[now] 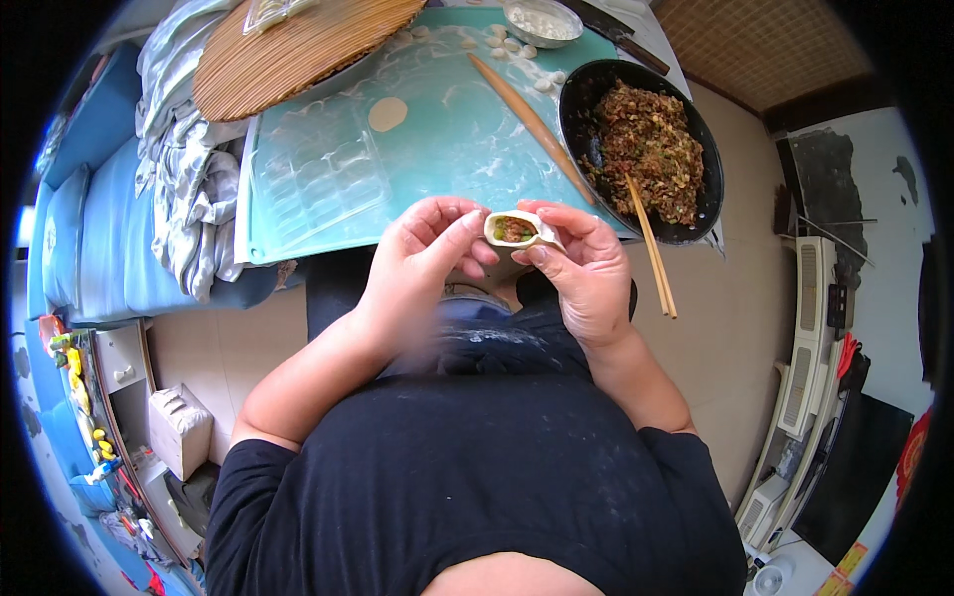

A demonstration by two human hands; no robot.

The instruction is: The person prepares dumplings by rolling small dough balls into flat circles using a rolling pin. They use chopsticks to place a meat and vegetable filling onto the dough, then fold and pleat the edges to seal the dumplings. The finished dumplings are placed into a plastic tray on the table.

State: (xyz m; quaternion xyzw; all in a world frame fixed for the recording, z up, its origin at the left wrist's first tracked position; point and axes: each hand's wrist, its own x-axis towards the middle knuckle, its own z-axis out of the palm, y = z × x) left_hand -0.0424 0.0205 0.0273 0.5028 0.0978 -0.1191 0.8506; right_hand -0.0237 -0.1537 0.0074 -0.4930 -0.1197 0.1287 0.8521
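Note:
A half-open dumpling (514,229) is held up just off the table's near edge, its pale wrapper folded up around brown and green filling that still shows on top. My right hand (588,268) grips its right side between thumb and fingers. The thumb and forefinger of my left hand (422,253) are pinched at its left edge, the other fingers curled beneath. Beyond my hands, a flat round dough wrapper (388,114) lies on the floured turquoise mat (437,164). To the right stands a black bowl (708,189) of minced filling (646,144), with wooden chopsticks (651,248) leaning over its near rim.
A wooden rolling pin (532,129) lies beside the bowl. Small dough pieces (512,46), a bowl of flour (543,22) and a knife (626,40) sit at the far side. A clear divided tray (318,184) and a round woven tray (298,60) are at left, near crumpled cloth (189,149).

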